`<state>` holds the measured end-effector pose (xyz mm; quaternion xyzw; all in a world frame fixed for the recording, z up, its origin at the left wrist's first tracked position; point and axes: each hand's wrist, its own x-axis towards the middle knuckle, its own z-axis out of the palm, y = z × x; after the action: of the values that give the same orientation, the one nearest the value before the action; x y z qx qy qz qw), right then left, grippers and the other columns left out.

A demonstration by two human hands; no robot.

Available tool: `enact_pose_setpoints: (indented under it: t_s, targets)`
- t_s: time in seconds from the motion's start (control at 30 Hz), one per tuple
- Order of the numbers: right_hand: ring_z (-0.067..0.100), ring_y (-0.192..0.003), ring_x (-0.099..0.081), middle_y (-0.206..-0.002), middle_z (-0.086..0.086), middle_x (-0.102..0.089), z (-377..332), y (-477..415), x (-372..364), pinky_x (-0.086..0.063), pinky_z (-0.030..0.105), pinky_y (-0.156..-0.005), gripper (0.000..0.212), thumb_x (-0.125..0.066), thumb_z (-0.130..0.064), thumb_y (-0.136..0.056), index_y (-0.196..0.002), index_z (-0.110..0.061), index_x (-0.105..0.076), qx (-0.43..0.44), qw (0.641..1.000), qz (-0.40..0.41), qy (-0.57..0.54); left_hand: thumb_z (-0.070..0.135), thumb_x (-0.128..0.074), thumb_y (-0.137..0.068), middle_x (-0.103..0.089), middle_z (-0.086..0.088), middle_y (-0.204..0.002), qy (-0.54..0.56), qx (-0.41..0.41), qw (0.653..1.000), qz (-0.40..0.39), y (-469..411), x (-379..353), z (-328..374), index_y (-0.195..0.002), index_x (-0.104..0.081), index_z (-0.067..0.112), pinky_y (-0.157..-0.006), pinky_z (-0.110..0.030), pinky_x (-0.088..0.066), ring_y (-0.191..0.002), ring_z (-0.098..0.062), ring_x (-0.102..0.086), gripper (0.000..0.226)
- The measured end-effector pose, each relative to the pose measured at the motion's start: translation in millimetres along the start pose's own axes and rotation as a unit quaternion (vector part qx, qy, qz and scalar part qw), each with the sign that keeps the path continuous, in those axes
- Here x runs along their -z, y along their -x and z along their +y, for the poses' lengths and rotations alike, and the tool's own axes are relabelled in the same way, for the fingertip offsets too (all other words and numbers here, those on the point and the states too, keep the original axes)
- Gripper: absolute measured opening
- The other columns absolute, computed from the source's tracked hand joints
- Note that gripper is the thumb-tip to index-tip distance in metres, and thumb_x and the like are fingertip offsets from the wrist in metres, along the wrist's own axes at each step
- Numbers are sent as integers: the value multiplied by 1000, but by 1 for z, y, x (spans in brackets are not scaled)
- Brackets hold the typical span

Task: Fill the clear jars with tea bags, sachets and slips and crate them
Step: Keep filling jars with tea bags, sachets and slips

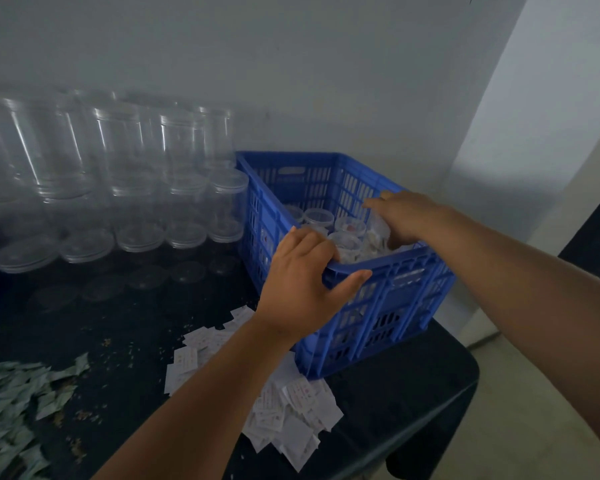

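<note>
Left hand [302, 278] grips the near rim of the blue crate [395, 306], thumb outside and fingers curled over. Right hand [407, 216] reaches inside and lies over a jar [378, 233] against the right wall; whether it clasps the jar I cannot tell.

This looks like the crating step. The next move probably calls for seating that jar upright beside the filled jars [317, 216].

The crate sits at the right edge of the dark table [136, 323]. Empty jars [125, 168] are stacked along the back edge, white slips [291, 410] are heaped beside the crate's near corner, and sachets [11, 410] lie at the near left corner. A pale wall [326, 64] stands behind.
</note>
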<state>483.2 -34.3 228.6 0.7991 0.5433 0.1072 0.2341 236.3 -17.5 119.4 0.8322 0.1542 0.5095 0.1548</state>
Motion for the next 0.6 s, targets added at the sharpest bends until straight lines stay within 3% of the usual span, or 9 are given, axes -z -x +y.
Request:
enact_pose_setpoints:
  t_s: [0.13,0.2,0.23,0.3,0.37,0.4,0.5,0.6]
  targets:
    - [26,-117,-62,-144,3,-54,33,-2,15,-58,43,-96,92,-90,-57,-76,-150,-24,-47,-27,988,-55,-139,56,-72,-95,-48,4,-80,0,8,1000,-7,-1,0,-1,-76,-49,16,-110,-51,-42,-89,-18,-49,50]
    - [21,-109,-66,-136,1,-58,46,-3,18,-63,38,-85,75,-86,-63,-79,-135,-22,-60,-51,960,-122,-246,57,-71,-94,-47,5,-80,5,16,1000,-4,-1,-2,-1,-76,-49,16,-114,-53,-39,-89,-17,-48,50]
    - [22,-106,-69,-133,3,-61,48,-4,13,-64,36,-80,66,-84,-63,-82,-128,-19,-65,-70,931,-162,-321,57,-71,-94,-47,5,-80,9,18,1000,-2,-1,-2,0,-77,-49,17,-116,-53,-38,-90,-16,-48,49]
    - [30,-101,-77,-126,13,-71,42,-1,1,-65,38,-76,57,-77,-59,-92,-126,-14,-69,-118,827,-256,-487,56,-72,-94,-48,5,-82,15,16,1000,3,1,-3,-2,-79,-50,18,-117,-53,-37,-91,-16,-49,46]
    - [34,-95,-79,-120,21,-77,34,0,-13,-64,44,-82,56,-64,-59,-98,-125,-10,-74,-121,732,-328,-584,53,-75,-94,-49,6,-83,22,6,1000,9,2,-4,-3,-80,-49,20,-116,-54,-38,-92,-18,-52,44]
    - [35,-96,-78,-121,22,-77,30,-2,-18,-62,45,-88,58,-59,-59,-100,-122,-9,-76,-110,711,-340,-606,52,-76,-93,-49,7,-83,25,0,1000,12,1,-4,-2,-81,-48,22,-115,-54,-39,-92,-18,-52,43]
    - [33,-99,-76,-122,20,-77,15,-16,-29,-60,42,-91,59,-48,-58,-106,-120,-8,-76,-69,689,-361,-625,50,-77,-93,-51,7,-83,29,-5,999,18,0,-5,-1,-81,-50,21,-115,-54,-38,-93,-19,-54,42]
    - [32,-96,-80,-121,17,-78,4,-30,-33,-65,40,-82,58,-57,-61,-99,-114,-10,-82,-54,691,-404,-597,47,-81,-93,-51,5,-82,25,4,1000,12,2,-5,-3,-79,-54,17,-117,-54,-36,-94,-20,-55,43]
